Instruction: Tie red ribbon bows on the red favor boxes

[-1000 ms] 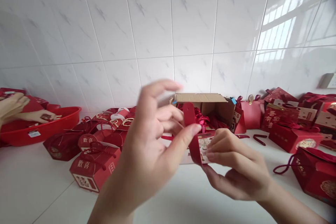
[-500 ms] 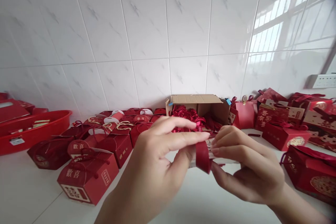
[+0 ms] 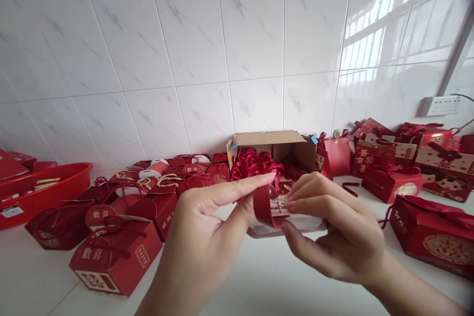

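A red ribbon band [image 3: 263,207] curves round the near end of a small pale patterned box [image 3: 279,205], held up at the centre. My left hand [image 3: 215,222] pinches the band's left side between thumb and fingers. On the box's right side, my right hand [image 3: 329,227] grips with its fingertips on top and its thumb below. A whitish, partly see-through part shows under the box, between my hands. The far side of the box is hidden by my fingers.
Behind my hands, an open cardboard box [image 3: 270,137] holds red ribbons [image 3: 255,163]. Many red gift boxes [image 3: 116,256] stand at the left, beside a red basin [image 3: 70,185]. More red boxes [image 3: 437,237] and bags [image 3: 337,155] stand at the right.
The view has turned slightly right. My left fingers have drawn closer together on the band, and more of the whitish underside now shows.
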`<state>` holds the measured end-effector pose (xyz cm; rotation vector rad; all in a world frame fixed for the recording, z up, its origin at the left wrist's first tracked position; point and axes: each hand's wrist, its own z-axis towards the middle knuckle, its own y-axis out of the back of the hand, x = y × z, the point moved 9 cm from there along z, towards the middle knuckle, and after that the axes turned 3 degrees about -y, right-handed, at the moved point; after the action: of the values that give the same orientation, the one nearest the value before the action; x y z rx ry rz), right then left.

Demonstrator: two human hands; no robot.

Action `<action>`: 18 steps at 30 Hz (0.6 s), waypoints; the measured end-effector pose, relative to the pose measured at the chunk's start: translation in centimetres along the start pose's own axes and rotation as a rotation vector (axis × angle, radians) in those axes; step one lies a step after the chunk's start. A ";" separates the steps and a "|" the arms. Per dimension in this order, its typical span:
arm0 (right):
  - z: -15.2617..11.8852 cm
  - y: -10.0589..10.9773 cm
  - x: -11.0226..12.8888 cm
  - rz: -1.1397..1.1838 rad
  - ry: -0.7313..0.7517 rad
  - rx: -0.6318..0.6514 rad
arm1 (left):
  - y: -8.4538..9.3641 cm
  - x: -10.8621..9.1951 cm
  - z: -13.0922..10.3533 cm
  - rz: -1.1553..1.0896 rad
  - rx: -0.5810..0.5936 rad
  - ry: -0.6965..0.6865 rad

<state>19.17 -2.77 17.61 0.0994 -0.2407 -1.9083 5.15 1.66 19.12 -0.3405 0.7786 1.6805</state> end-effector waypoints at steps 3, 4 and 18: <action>0.0 0.1 0.0 -0.001 -0.011 -0.005 | -0.1 -0.2 -0.1 -0.018 0.007 -0.020; 0.1 0.1 0.0 0.000 -0.014 -0.006 | -0.2 -0.3 -0.1 -0.027 0.016 -0.023; -0.1 0.0 -0.5 0.038 -0.036 -0.004 | -0.6 -0.7 -0.4 0.031 0.046 -0.073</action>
<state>19.37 -2.32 17.53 0.0572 -0.2618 -1.8737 5.83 0.92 19.00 -0.2347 0.7702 1.6923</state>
